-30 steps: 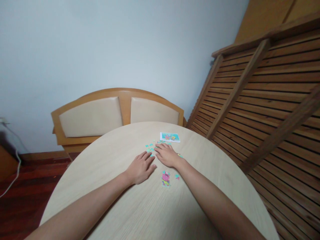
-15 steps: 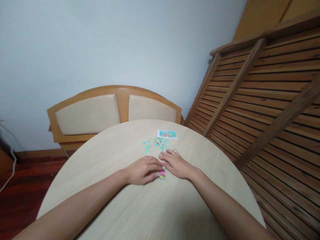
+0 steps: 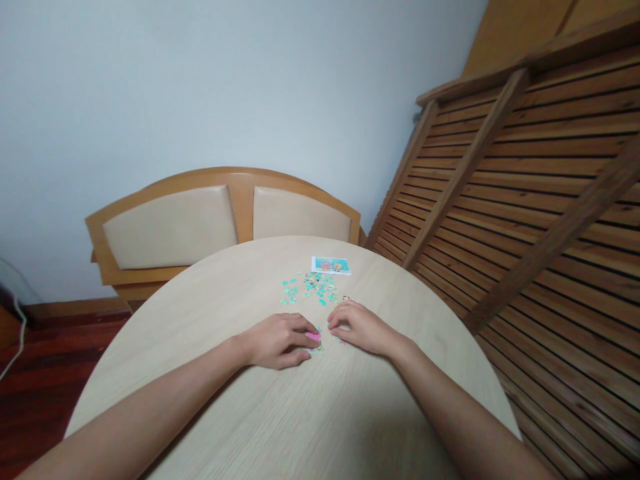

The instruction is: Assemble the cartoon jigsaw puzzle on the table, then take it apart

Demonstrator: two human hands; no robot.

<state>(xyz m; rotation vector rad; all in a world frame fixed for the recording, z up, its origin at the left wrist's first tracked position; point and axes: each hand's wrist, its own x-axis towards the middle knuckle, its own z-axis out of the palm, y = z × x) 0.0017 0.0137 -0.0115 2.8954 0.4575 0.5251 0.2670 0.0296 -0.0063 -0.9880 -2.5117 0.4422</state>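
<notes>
My left hand point(image 3: 283, 340) lies on the table with its fingers spread, its fingertips on a small pink joined patch of jigsaw puzzle point(image 3: 314, 338). Part of that patch is hidden under the fingers. To its right, my right hand point(image 3: 360, 327) has thumb and fingers drawn together at a tiny greenish jigsaw piece, mostly hidden by the fingertips. A small pinkish piece point(image 3: 343, 342) shows beneath this hand. Beyond both hands lies a scatter of loose, mostly teal jigsaw pieces point(image 3: 323, 288). Behind them is a card with a cartoon picture point(image 3: 331, 265).
The round pale wooden table point(image 3: 240, 413) fills the foreground. A wooden headboard with cream panels point(image 3: 173, 230) stands behind it against the wall. A slatted wooden frame point(image 3: 525, 220) leans at the right. A white cable point(image 3: 23, 327) hangs at the far left.
My hands have moved apart, the right one shifting right and drawing its fingers together. The pink patch has moved slightly left and up with my left hand. The view has shifted a little.
</notes>
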